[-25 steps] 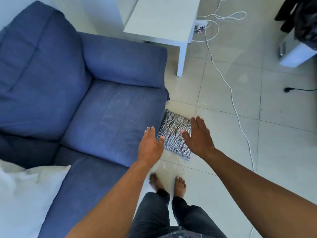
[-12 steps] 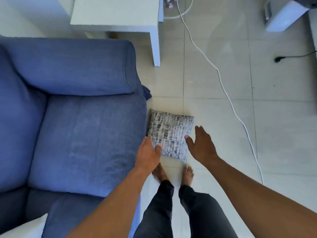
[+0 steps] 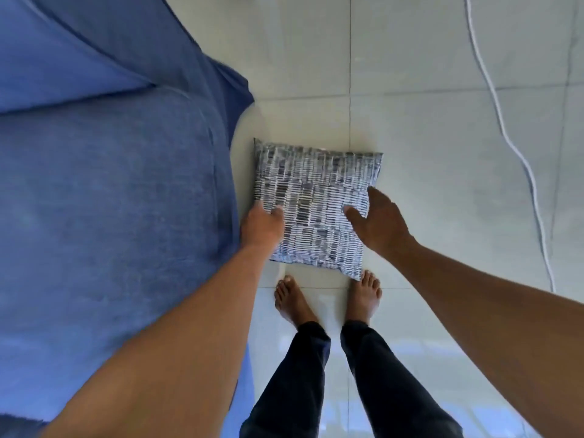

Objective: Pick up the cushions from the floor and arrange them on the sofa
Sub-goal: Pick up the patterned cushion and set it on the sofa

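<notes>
1. One cushion (image 3: 311,200), patterned in grey and white dashes, lies flat on the pale tiled floor (image 3: 426,128), just beside the front edge of the blue sofa (image 3: 110,200).
2. On the cushion's sofa-side edge I see my left hand (image 3: 262,227), fingers curled down against the fabric at its near corner; whether it has actually closed a grip there, I cannot tell.
3. At the cushion's opposite edge, my right hand (image 3: 379,222) is spread, thumb lying on the top face and fingers reaching around the side; contact shows, but a firm hold is not clear.
4. Just below the cushion, two bare feet (image 3: 328,298) stand on the tiles, the toes of one touching or nearly touching its near corner, with dark trousers (image 3: 347,384) above them.
5. Beyond the cushion on the side away from the sofa, well apart from it, a white cable (image 3: 518,153) snakes across the floor.
</notes>
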`<action>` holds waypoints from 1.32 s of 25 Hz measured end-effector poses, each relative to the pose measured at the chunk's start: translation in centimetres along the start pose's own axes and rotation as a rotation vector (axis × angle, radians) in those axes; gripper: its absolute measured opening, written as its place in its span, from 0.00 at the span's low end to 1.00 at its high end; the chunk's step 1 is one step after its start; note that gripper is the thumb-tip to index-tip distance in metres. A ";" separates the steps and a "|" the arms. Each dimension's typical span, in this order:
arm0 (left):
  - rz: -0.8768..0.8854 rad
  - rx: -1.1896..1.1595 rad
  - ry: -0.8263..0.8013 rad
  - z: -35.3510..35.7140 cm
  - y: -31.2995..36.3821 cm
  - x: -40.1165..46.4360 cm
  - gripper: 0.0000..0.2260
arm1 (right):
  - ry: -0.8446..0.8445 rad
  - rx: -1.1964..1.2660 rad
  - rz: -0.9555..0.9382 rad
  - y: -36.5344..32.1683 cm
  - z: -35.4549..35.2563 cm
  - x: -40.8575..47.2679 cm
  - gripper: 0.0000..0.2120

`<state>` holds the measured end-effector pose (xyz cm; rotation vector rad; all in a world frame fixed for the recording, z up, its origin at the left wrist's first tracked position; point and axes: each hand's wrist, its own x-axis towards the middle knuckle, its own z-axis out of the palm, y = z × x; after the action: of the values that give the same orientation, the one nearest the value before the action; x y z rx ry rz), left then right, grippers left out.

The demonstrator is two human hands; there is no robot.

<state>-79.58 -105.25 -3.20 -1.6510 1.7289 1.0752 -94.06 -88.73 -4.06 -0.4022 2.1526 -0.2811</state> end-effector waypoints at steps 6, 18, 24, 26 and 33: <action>-0.138 -0.075 0.166 5.8 -1.8 13.9 0.25 | 0.045 0.169 0.129 4.6 7.0 11.7 0.46; -0.124 -0.456 0.191 5.9 -0.8 12.6 0.21 | 0.179 0.648 0.199 4.5 4.4 12.0 0.38; -0.014 -0.564 0.138 0.2 2.8 1.6 0.16 | 0.293 0.633 0.132 2.0 -5.0 4.3 0.43; 0.018 -0.593 0.114 -2.6 4.0 -3.1 0.15 | 0.315 0.654 0.124 0.6 -8.4 0.7 0.46; 0.060 -0.817 0.136 -12.8 5.3 -17.3 0.04 | 0.304 0.795 -0.030 -6.3 -17.8 -11.9 0.28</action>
<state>-80.55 -106.12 18.97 -2.1783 1.5043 1.9050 -101.09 -89.00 17.16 0.0773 2.1140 -1.2211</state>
